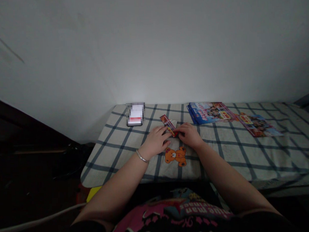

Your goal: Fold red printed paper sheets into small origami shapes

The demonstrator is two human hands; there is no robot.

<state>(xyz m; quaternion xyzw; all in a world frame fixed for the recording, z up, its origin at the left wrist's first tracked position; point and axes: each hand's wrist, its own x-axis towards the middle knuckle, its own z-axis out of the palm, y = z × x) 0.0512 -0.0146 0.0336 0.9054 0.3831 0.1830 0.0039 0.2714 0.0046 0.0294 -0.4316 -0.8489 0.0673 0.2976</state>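
A small folded piece of printed paper [167,121], red and multicoloured with a white patch showing, lies at a slant on the checked tablecloth. My left hand [156,140], with a silver bangle at its wrist, rests its outstretched fingers on the paper's left and lower edge, the thumb apart on the cloth. At the paper's lower right end, the curled fingers of my right hand [190,134] grip a red corner; the fingertips partly cover it. Just below both hands is an orange teddy bear print [175,156] on the cloth.
A phone [135,115] with a lit, blurred screen lies at the back left. A stack of colourful printed leaflets [207,113] is at the back right, with another leaflet [258,124] beside it. The tablecloth [107,158] covers a table against a white wall [152,48].
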